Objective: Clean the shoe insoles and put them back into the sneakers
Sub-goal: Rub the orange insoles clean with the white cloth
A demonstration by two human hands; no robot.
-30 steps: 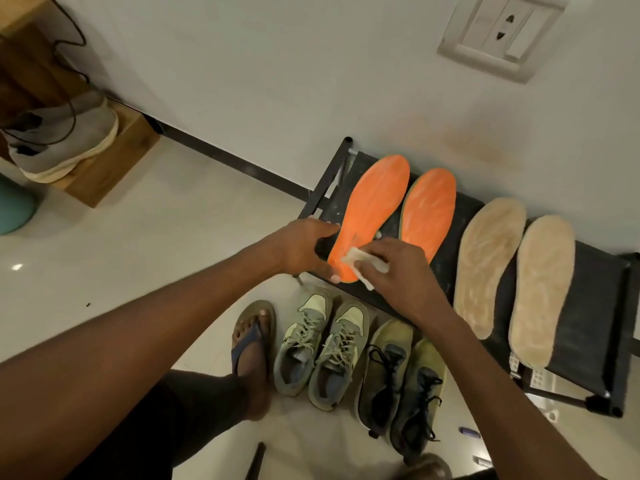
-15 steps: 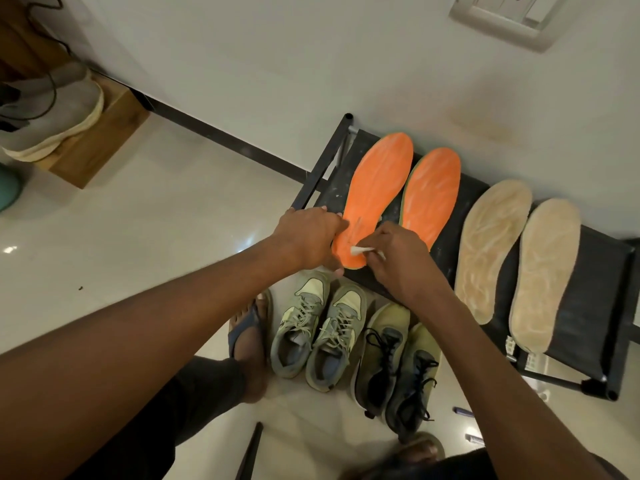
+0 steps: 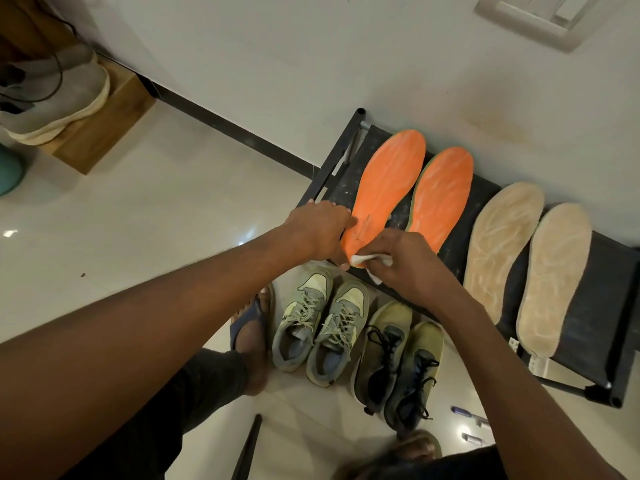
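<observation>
Two orange insoles lie side by side on a black rack (image 3: 585,327): the left orange insole (image 3: 388,181) and the right orange insole (image 3: 443,195). Two beige insoles (image 3: 502,247) lie further right. My left hand (image 3: 320,230) grips the heel edge of the left orange insole. My right hand (image 3: 408,261) pinches a white wipe (image 3: 363,259) against that heel. On the floor below stand grey-green sneakers (image 3: 322,323) and olive sneakers with black laces (image 3: 398,365).
The rack stands against a white wall with a socket plate (image 3: 533,15). A foot in a blue sandal (image 3: 252,327) is beside the sneakers. A grey shoe (image 3: 52,98) sits on a wooden box (image 3: 104,133) at far left. Small items (image 3: 467,414) lie on the floor at right.
My right hand has slid the wipe down from the insole's middle to its heel. My left hand stays on the heel edge. The camera has tilted downward a little.
</observation>
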